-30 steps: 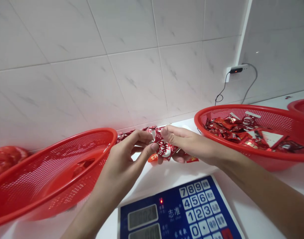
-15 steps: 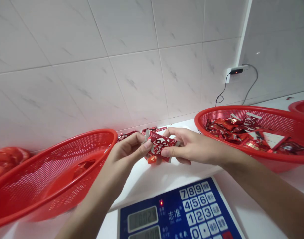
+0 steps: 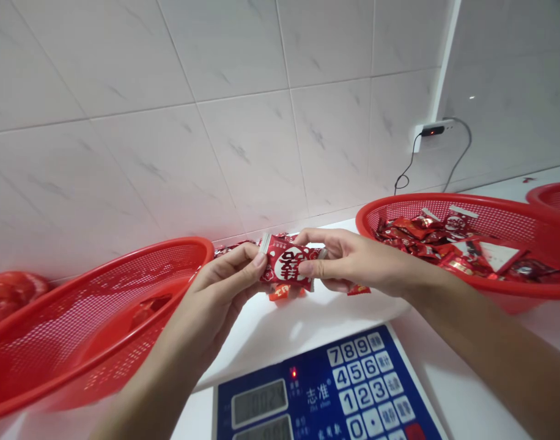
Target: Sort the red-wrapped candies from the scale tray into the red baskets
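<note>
Between my fingers is a red-and-white wrapped candy packet [image 3: 287, 264], its printed face toward me. My left hand [image 3: 220, 281] pinches its left end between thumb and fingers. My right hand [image 3: 348, 261] grips the right end the same way. Below the packet, a small orange-red piece [image 3: 279, 293] lies on the white counter [image 3: 289, 327], and a small red scrap [image 3: 358, 290] lies under my right hand. Several more red packets [image 3: 232, 248] lie along the wall behind my hands, partly hidden by them.
A red mesh basket [image 3: 78, 342] sits to my left, and a second [image 3: 500, 211] holding several red packets sits to my right. A blue digital scale [image 3: 326, 391] is at the front edge of view. Another red basket [image 3: 552, 198] is at far right.
The packet has turned from a slanted position to a flatter one, with its face more fully toward me. Both hands have shifted slightly, and the red scrap has come into view below my right hand.
</note>
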The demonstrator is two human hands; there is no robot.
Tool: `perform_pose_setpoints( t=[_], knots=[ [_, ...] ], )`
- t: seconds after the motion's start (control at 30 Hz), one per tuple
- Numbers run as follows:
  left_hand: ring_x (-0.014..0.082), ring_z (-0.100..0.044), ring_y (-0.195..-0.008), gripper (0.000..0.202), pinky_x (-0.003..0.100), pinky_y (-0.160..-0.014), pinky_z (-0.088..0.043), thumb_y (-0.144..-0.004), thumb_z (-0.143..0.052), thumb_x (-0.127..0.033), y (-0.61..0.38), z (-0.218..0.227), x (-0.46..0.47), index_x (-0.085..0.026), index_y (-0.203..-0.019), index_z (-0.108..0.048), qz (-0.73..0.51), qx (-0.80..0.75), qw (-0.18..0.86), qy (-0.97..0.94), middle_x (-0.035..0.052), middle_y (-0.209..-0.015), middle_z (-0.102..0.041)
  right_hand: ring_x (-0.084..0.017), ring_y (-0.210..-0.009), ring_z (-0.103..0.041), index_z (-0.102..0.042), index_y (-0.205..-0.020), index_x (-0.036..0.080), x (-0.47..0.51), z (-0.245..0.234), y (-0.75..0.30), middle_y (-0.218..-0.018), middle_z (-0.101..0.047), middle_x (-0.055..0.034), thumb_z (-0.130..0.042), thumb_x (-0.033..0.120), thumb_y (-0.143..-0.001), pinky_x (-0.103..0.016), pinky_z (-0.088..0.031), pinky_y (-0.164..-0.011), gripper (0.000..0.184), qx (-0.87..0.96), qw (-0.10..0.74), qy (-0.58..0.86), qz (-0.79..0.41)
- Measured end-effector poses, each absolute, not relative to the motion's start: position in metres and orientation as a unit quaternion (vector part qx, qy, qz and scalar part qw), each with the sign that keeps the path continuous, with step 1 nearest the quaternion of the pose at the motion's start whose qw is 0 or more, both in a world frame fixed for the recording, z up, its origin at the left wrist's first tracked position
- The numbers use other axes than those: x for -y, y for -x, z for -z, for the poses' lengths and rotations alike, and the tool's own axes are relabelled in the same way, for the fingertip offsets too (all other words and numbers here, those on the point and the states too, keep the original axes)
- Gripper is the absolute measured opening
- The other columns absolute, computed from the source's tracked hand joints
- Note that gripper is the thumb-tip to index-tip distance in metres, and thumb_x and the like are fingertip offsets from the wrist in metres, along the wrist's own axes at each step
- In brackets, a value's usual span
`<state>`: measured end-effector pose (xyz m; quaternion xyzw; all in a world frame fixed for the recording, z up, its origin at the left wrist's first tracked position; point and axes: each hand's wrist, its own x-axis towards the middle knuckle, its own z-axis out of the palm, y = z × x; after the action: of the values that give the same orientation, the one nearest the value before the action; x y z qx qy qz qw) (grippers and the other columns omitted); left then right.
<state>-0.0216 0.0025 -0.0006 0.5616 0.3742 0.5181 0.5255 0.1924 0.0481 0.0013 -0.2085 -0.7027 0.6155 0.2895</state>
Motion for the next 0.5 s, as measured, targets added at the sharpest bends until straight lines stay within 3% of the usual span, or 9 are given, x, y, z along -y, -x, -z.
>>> perform_pose_setpoints(
  t=[0.2, 0.3, 0.4, 0.5],
  knots=[
    [0.0088, -0.062, -0.067, 0.027, 0.013, -0.066, -0.054, -0.074, -0.092, -0.039, 0.0214, -0.0019, -0.0031, -0.016, -0.074, -0.077, -0.523, -0.375, 0.523, -0.559, 0.0010, -0.076, -0.071, -0.005, -0.051, -0.037, -0.062, -0.119, 0.019, -0.0488, -0.0038, -0.1979, -0.073, -0.065, 0.0019, -0.083, 0.042, -0.086, -0.021, -0.024, -0.048, 0.045, 0.701, 0.270, 0.251, -0.611],
    [0.0092, -0.062, -0.068, 0.025, 0.013, -0.066, -0.054, -0.077, -0.090, -0.039, 0.0219, -0.0026, -0.0032, -0.017, -0.076, -0.079, -0.526, -0.380, 0.502, -0.572, 0.0010, -0.077, -0.071, -0.007, -0.054, -0.035, -0.065, -0.126, 0.019, -0.0494, -0.0028, -0.1988, -0.081, -0.072, -0.0032, -0.073, 0.050, -0.093, -0.023, -0.025, -0.051, 0.046, 0.710, 0.250, 0.228, -0.618],
    [0.0103, -0.062, -0.070, 0.023, 0.015, -0.066, -0.054, -0.078, -0.088, -0.039, 0.0235, -0.0013, -0.0032, -0.018, -0.077, -0.079, -0.534, -0.387, 0.475, -0.583, 0.0006, -0.076, -0.070, -0.008, -0.054, -0.033, -0.070, -0.115, 0.015, -0.0515, 0.0010, -0.1975, -0.085, -0.075, -0.0081, -0.058, 0.061, -0.100, -0.024, -0.022, -0.051, 0.050, 0.714, 0.230, 0.189, -0.634],
    [0.0121, -0.063, -0.074, 0.019, 0.017, -0.070, -0.054, -0.085, -0.082, -0.038, 0.0252, 0.0016, -0.0028, -0.020, -0.082, -0.080, -0.535, -0.398, 0.440, -0.602, 0.0012, -0.080, -0.071, -0.007, -0.053, -0.032, -0.070, -0.103, 0.012, -0.0535, 0.0043, -0.1953, -0.083, -0.075, -0.0102, -0.054, 0.068, -0.098, -0.024, -0.018, -0.050, 0.059, 0.706, 0.231, 0.205, -0.637]
  ],
)
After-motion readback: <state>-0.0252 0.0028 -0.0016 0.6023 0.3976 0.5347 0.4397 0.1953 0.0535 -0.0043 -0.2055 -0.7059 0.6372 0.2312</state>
